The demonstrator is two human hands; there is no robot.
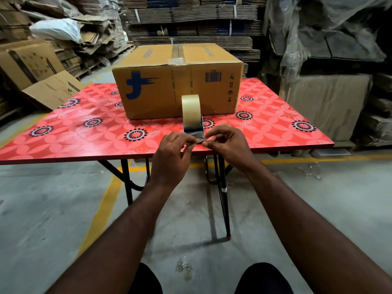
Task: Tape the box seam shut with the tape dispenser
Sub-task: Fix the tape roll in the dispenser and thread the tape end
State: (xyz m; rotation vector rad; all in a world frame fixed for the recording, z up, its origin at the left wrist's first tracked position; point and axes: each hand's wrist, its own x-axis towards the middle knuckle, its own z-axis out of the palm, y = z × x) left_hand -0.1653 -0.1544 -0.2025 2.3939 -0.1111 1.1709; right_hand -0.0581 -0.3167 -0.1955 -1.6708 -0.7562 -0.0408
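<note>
A brown cardboard box (169, 85) with blue print stands on a red flowered table (74, 128). Clear tape runs along its top seam (177, 52), ending in a crumpled bit near the front edge. In front of the box the tape dispenser (192, 115) stands upright with a beige tape roll on it. My left hand (172, 153) and my right hand (226, 145) meet at the dispenser's near end, at the table's front edge. Both pinch the loose end of the tape (199, 139) between thumb and fingertips.
Stacks of flattened cartons (191, 18) fill the back. Loose cartons (38, 71) lean at the left, and plastic-wrapped piles (328, 49) rise at the right. The folding table's black legs (222, 194) stand on a concrete floor with yellow lines (101, 211). Scraps of tape lie on the floor.
</note>
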